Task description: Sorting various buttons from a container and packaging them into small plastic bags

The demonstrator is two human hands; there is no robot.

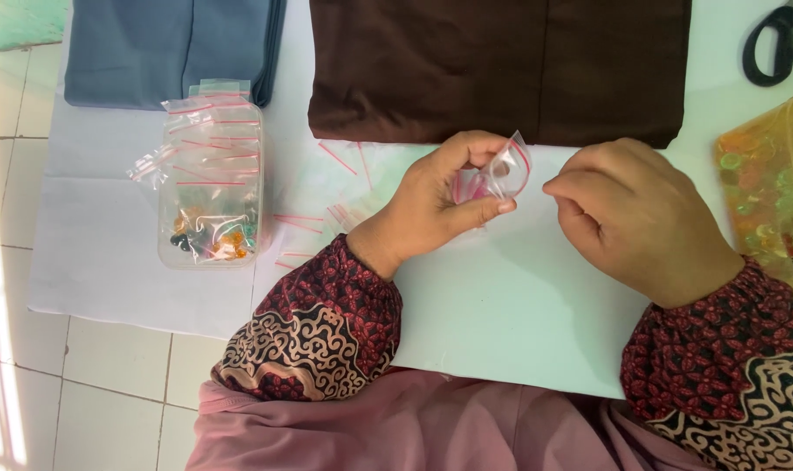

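My left hand (436, 205) pinches a small clear zip bag (499, 173) with a red seal strip, held above the white sheet (510, 305); something pink shows inside it. My right hand (636, 214) is just right of the bag, fingers curled, thumb and forefinger close together near the bag's edge. Whether it holds anything is hidden. Both wrists wear dark red patterned sleeves.
A clear plastic tub (210, 187) with small zip bags and coloured beads stands at left. Loose empty zip bags (327, 214) lie beside it. Folded blue cloth (170, 48) and brown cloth (501, 65) lie at the back. Black scissors (772, 44) and a bag of beads (772, 187) are at right.
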